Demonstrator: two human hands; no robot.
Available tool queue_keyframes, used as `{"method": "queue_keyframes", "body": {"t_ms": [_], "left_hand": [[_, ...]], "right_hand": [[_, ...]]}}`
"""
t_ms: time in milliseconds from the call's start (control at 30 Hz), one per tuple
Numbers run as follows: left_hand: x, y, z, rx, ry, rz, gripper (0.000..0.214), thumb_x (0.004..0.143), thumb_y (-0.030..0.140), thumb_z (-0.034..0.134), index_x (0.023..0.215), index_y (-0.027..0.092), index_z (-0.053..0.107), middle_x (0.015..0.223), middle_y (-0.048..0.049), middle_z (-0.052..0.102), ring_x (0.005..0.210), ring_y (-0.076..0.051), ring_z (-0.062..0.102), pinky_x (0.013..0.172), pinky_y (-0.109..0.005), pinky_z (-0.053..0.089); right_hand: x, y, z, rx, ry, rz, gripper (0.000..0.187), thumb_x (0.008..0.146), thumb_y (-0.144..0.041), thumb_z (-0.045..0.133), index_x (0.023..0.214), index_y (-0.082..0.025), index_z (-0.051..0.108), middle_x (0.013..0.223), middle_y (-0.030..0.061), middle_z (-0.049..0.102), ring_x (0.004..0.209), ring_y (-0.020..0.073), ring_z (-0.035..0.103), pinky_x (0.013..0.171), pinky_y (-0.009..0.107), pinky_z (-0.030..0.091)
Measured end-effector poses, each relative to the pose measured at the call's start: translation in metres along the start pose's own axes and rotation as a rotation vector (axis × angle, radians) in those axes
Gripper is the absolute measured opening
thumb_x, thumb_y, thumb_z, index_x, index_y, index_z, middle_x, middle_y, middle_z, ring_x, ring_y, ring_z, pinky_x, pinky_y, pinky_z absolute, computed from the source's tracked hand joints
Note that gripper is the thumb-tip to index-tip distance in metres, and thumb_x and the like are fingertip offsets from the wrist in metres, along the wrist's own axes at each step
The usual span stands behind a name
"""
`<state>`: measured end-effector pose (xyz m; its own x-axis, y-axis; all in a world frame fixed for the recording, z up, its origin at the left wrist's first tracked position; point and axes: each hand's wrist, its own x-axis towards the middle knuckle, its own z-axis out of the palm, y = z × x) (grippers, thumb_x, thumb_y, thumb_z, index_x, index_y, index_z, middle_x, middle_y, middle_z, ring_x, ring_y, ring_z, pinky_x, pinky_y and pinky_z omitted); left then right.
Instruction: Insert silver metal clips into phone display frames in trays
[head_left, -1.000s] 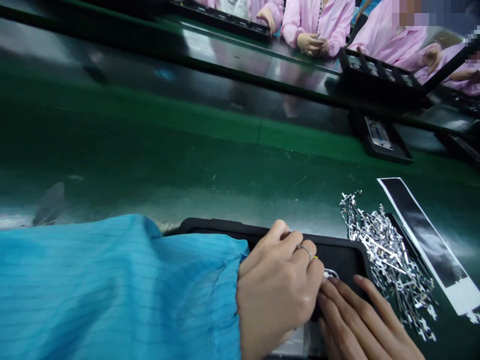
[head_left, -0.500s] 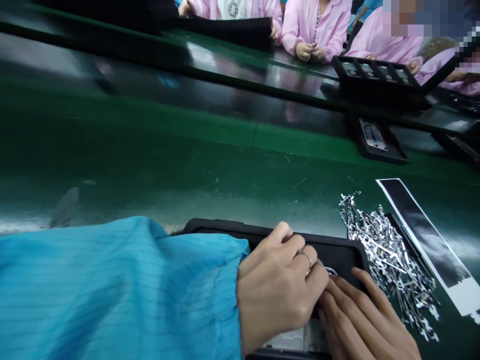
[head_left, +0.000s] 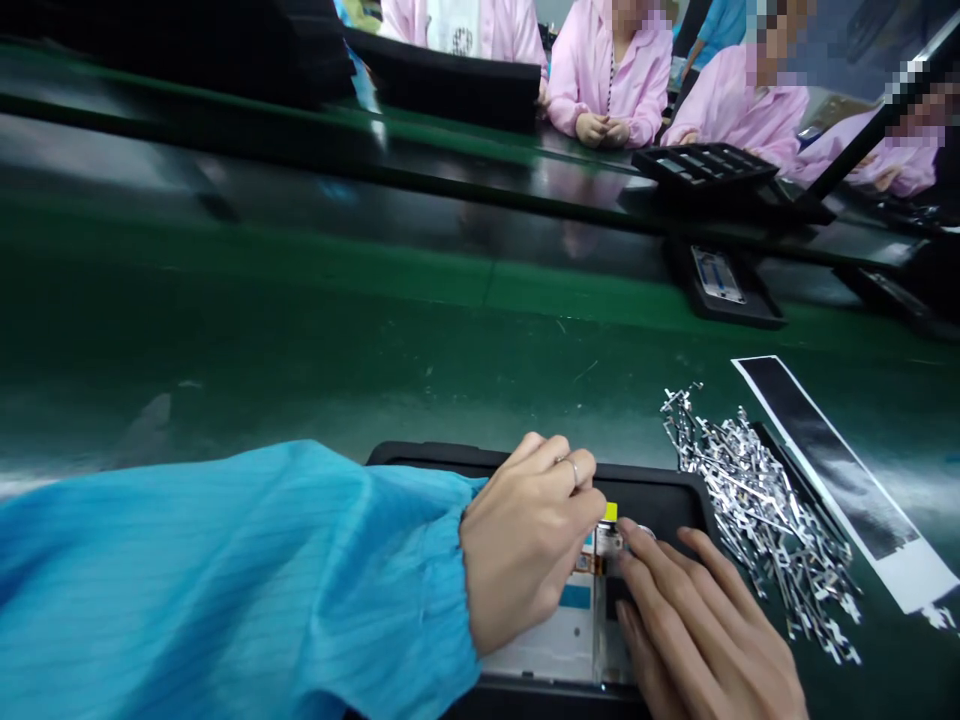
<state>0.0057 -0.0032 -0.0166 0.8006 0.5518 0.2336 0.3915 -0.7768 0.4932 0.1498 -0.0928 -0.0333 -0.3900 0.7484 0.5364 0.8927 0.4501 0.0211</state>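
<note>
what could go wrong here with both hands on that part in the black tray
1. The pile of loose metal clips lies right beside the right hand; a sideways sweep might scatter them over the green belt.
2. The left hand and its blue sleeve cover much of the black tray, so the small yellow-tipped part under the fingertips may be pressed askew unseen.
</note>
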Motion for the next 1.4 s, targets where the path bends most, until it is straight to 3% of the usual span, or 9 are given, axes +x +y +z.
{"method": "queue_keyframes", "body": {"t_ms": [133,267,533,800,1133,1400], "left_hand": [[-0.001,0.000,0.001,-0.029,0.016,0.009,0.024,0.079,0.010,0.032,0.058,0.013,0.044,0.071,-0.0048,0.045,0.066,-0.015,0.032,0.057,-0.030,0.024],[0.000,0.000,0.000,-0.007,0.021,0.012,0.022,0.078,0.010,0.036,0.059,0.013,0.045,0.069,-0.0035,0.046,0.067,-0.016,0.032,0.058,-0.031,0.023],[0.001,-0.003,-0.012,0.069,-0.113,-0.010,0.021,0.079,0.012,0.036,0.062,0.013,0.049,0.067,-0.0027,0.047,0.064,-0.015,0.034,0.063,-0.031,0.027],[-0.004,0.009,-0.010,0.217,-0.077,-0.009,0.026,0.077,0.006,0.026,0.061,0.013,0.045,0.071,-0.0068,0.045,0.063,-0.017,0.031,0.061,-0.032,0.028],[-0.008,0.005,-0.005,0.079,-0.018,-0.011,0.022,0.075,0.002,0.028,0.058,0.014,0.038,0.068,-0.0048,0.043,0.063,-0.016,0.031,0.059,-0.030,0.027],[-0.002,0.002,-0.010,0.102,-0.038,0.010,0.020,0.073,0.004,0.036,0.056,0.013,0.039,0.069,-0.0039,0.043,0.062,-0.015,0.031,0.056,-0.029,0.023]], "right_hand": [[-0.004,0.003,0.000,-0.059,-0.103,-0.104,0.027,0.074,-0.007,0.036,0.093,-0.013,0.055,0.103,0.0034,0.056,0.082,0.0174,0.056,0.078,0.035,0.038],[-0.001,0.001,0.001,-0.077,-0.066,-0.098,0.028,0.075,-0.004,0.033,0.088,-0.013,0.055,0.097,0.0025,0.059,0.075,0.0176,0.058,0.075,0.036,0.039],[-0.001,0.001,0.001,-0.128,-0.098,-0.135,0.026,0.078,-0.005,0.033,0.089,-0.012,0.055,0.097,0.0050,0.059,0.076,0.0182,0.057,0.080,0.039,0.037],[-0.004,0.003,0.001,-0.109,-0.099,-0.141,0.026,0.079,-0.007,0.033,0.089,-0.014,0.056,0.099,0.0038,0.058,0.078,0.0178,0.057,0.078,0.039,0.039],[0.002,0.006,-0.003,-0.214,-0.160,-0.255,0.026,0.079,-0.014,0.035,0.095,-0.017,0.055,0.106,0.0027,0.054,0.075,0.0178,0.058,0.068,0.035,0.044],[0.000,0.008,-0.003,-0.208,-0.199,-0.268,0.025,0.080,-0.014,0.036,0.096,-0.016,0.055,0.102,0.0032,0.057,0.079,0.0173,0.056,0.078,0.037,0.040]]}}
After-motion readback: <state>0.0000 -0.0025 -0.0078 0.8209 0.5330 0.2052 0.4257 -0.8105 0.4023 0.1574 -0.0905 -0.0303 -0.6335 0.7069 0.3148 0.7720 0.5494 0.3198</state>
